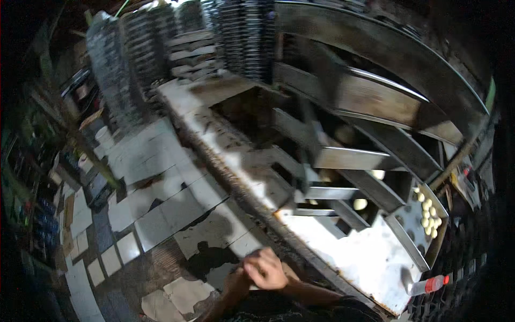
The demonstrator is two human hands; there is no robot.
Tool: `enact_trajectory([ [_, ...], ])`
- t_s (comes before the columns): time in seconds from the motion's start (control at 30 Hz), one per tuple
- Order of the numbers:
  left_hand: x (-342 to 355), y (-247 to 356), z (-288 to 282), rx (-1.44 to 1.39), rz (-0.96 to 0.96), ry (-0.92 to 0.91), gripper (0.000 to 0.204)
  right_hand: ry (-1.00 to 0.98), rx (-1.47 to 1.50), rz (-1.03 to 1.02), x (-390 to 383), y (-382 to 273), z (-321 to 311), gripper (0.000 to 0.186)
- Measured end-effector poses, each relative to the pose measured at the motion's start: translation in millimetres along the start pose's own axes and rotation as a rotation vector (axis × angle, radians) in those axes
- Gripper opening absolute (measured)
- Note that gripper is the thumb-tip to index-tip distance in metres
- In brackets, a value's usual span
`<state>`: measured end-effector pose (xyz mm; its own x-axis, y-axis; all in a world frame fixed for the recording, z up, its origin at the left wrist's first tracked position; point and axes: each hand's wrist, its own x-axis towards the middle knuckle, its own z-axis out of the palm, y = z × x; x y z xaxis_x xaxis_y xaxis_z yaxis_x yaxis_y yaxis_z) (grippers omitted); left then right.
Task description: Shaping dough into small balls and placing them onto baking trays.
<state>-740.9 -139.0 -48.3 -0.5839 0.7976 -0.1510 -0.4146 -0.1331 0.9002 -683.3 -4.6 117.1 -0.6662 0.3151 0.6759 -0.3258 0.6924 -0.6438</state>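
Observation:
My right hand and my left hand are together at the lower middle, in front of my body. The right hand's fingers are curled and lie over the left hand, slightly blurred. The left hand's fingers are mostly hidden, and nothing held shows between the hands. To the right of them runs a long white-topped counter. Deep metal trays stand on it in a crisscross stack, with pale round dough balls showing in some lower gaps. Another metal tray at the right holds several dough balls.
A clear plastic bottle with a red cap lies near the counter's near end. Tall stacks of dark trays stand at the back. Patchy tiles cover the floor on the left, with a slanting pole and a white bucket.

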Motion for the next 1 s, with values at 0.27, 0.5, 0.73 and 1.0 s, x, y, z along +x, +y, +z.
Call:
enact_trajectory([
  [0.27, 48, 144, -54, -0.312, -0.257, 0.145, 0.051, 0.329, -0.541, 0.312, 137, 221, 137, 0.031],
  [0.5, 214, 136, -115, 0.227, 0.147, -0.054, 0.048, 0.426, -1.025, 0.158, 214, 406, 143, 0.046],
  [0.73, 348, 193, -100, 0.377, -0.052, -0.154, 0.029, 0.277, -0.538, 0.634, 287, 318, 167, 0.030],
  [1.0, 441, 295, -137, -0.011, -0.469, -0.332, 0.040, 0.521, -0.907, 0.688, 451, 408, 130, 0.024],
])
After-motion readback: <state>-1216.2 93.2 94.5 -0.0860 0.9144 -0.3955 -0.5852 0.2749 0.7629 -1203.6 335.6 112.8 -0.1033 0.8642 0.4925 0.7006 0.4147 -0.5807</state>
